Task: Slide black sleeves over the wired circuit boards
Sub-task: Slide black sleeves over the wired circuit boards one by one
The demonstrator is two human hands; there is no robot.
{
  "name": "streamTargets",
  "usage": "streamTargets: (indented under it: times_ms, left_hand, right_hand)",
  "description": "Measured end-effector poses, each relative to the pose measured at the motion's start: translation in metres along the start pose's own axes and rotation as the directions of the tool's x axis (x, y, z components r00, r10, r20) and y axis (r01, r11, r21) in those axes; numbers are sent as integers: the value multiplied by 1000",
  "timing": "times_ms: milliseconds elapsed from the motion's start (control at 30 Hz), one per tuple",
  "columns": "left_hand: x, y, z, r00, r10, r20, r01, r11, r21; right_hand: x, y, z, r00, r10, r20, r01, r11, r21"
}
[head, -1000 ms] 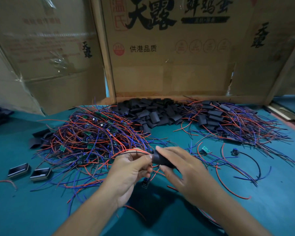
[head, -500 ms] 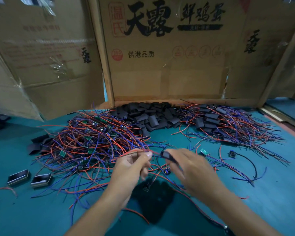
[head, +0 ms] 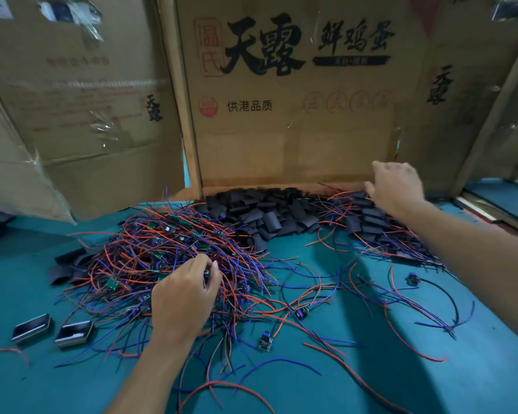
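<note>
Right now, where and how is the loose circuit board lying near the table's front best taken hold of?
Pinch the loose circuit board by its two long edges, coming from above. It lies flat and clear of the wire pile, and its wires run off one end, so the sides are free.

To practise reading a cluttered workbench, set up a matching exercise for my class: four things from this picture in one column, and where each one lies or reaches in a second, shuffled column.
Things
1. left hand
2. right hand
3. loose black sleeves
4. two small open black cases

Places
A. heaped at the back middle, against the cardboard wall
B. side by side on the green mat, near left
C. on the tangle of red and blue wires with green boards
D. stretched out over the far right pile of sleeved pieces

Pairs: 1-C, 2-D, 3-A, 4-B
</note>
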State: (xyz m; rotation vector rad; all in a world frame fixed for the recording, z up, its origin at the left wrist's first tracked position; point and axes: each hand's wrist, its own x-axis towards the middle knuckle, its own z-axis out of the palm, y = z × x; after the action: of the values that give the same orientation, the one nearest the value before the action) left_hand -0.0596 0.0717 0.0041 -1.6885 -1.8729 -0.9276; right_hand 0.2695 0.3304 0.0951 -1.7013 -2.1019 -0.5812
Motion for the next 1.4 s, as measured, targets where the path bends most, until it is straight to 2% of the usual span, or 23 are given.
streamTargets:
  times_ms: [133, 267, 333, 467, 633, 800, 900, 1000, 1067, 1167, 1233, 1300, 1367, 1400]
  left_hand:
    - [0, -1, 9, 999, -29, 41, 28, 999, 16]
    - [0, -7, 13, 997, -61, 55, 61, 998, 4]
    - [-2, -10, 12, 996, -69, 50, 69, 998, 0]
    - [1, -17, 7, 994, -106, -22, 106, 994, 7]
    - [2, -21, 5, 987, -156, -41, 157, 987, 38]
    - [3, -32, 4, 966, -255, -38, 257, 964, 64]
    - [3, -32, 5, 969, -245, -29, 247, 966, 77]
    - [2, -25, 9, 969, -247, -29, 248, 967, 49]
    - [1, -26, 10, 969, -246, -22, 247, 968, 44]
    - [-1, -35, 10, 955, -293, -36, 294, 955, 27]
    - [-1, -38, 10, 952, -304, -45, 305, 952, 24]
    - [-1, -38, 12, 950, -306, -60, 308, 951, 30]
    - [-1, -38, 13, 945, -320, -69, 322, 946, 22]
    - [-1, -39, 12, 941, -331, -73, 333, 943, 16]
  right_hand:
    - [-12, -76, 24, 981, -97, 168, 51, 965, 256]
    - [-15, -146, 39, 941, -77, 330, -81, 894, 440]
    - [-18, -172, 46, 916, -73, 394, -115, 894, 433]
    - [-32, -201, 56, 961, -112, 252, 22, 942, 334]
    - [-36, -193, 58, 931, -85, 354, -64, 919, 389]
    - [-41, -185, 59, 942, -139, 305, 5, 916, 402]
    - [-50, -180, 64, 951, -143, 274, 33, 928, 371]
    - [-49, -177, 64, 933, -171, 318, 19, 903, 429]
    - [-45, -181, 64, 917, -210, 339, 82, 931, 356]
    - [-47, -188, 67, 929, -252, 269, 170, 940, 296]
    - [-50, -188, 65, 940, -230, 252, 154, 945, 288]
    - [-50, -184, 56, 958, -161, 239, 73, 938, 340]
    - [-52, -179, 33, 958, -85, 274, -86, 826, 557]
    - [-58, -175, 17, 950, -63, 306, -173, 710, 683]
